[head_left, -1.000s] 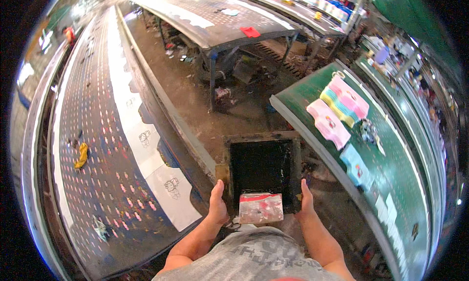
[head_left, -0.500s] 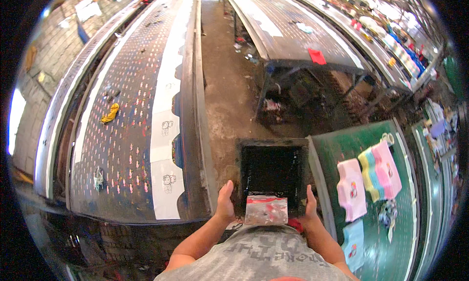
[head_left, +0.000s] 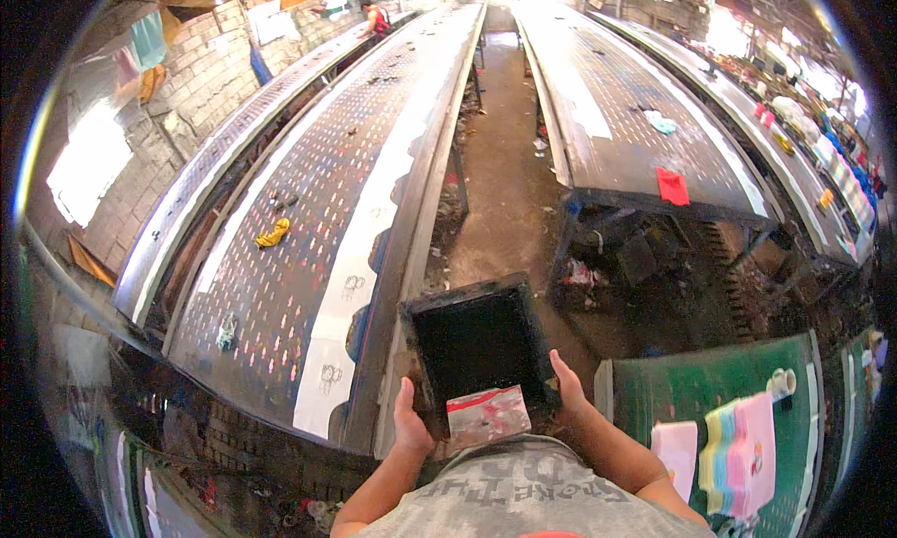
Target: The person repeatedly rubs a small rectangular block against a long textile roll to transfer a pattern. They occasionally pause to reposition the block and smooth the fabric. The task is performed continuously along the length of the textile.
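Observation:
Between my two hands is a dark screen-printing frame (head_left: 464, 300) with a black mesh (head_left: 481, 346), tilted slightly with its left corner lower. My left hand (head_left: 411, 421) grips its left side, thumb up, and my right hand (head_left: 568, 388) grips the right side the same way. The other fingers are hidden beneath the frame. At the end nearest my body lies a flat silvery piece (head_left: 488, 418) with a red strip along its top and red smears; its kind I cannot tell.
A long printing table (head_left: 280, 295) on the left bears a white fabric strip (head_left: 360, 290) and a yellow cloth (head_left: 273, 233). Another table (head_left: 617, 136) on the right carries a red cloth (head_left: 672, 186). Pastel printed pieces (head_left: 738, 454) lie on a green table (head_left: 654, 388). A person (head_left: 377, 20) stands far left.
The frame has turned and come up to the left, closer to the left table's edge, with both hands still on it. My view has risen and shifted left, showing more wall.

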`<state>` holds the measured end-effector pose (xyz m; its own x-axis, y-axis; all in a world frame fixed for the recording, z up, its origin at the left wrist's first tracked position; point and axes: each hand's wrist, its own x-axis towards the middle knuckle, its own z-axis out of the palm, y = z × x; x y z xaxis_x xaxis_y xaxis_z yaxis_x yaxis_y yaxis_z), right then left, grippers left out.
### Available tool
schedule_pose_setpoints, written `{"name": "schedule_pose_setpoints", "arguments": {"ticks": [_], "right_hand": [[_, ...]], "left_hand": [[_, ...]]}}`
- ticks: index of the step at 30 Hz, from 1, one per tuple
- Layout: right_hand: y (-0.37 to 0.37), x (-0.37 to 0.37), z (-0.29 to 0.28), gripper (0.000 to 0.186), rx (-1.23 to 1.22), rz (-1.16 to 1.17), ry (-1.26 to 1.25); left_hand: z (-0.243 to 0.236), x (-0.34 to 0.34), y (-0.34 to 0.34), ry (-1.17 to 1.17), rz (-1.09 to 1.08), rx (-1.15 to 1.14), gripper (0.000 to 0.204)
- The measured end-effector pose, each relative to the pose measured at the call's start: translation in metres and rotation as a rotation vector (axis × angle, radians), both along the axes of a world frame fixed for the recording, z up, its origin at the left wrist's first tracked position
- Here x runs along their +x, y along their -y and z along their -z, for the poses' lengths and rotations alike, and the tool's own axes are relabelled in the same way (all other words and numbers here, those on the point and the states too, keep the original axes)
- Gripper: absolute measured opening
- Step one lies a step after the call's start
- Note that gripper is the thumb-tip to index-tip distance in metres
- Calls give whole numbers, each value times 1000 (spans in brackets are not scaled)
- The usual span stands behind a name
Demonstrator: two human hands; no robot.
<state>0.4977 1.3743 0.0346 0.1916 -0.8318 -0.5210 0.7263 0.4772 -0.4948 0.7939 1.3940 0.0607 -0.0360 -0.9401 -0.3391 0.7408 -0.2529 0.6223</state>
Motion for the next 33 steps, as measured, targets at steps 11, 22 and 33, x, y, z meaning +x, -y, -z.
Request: {"name": "schedule_pose_setpoints", "arguments": {"ticks": [11, 22, 33], "right_hand": [[303, -45, 32, 59, -131, -99, -41], [571, -114, 19, 70, -116, 37, 62], [897, -210, 6, 73, -252, -64, 114]], "left_hand": [[35, -39, 270, -24, -108, -68, 69], [24, -104, 581, 37, -20, -14, 44], [24, -199, 900, 81, -21, -178, 53]]}}
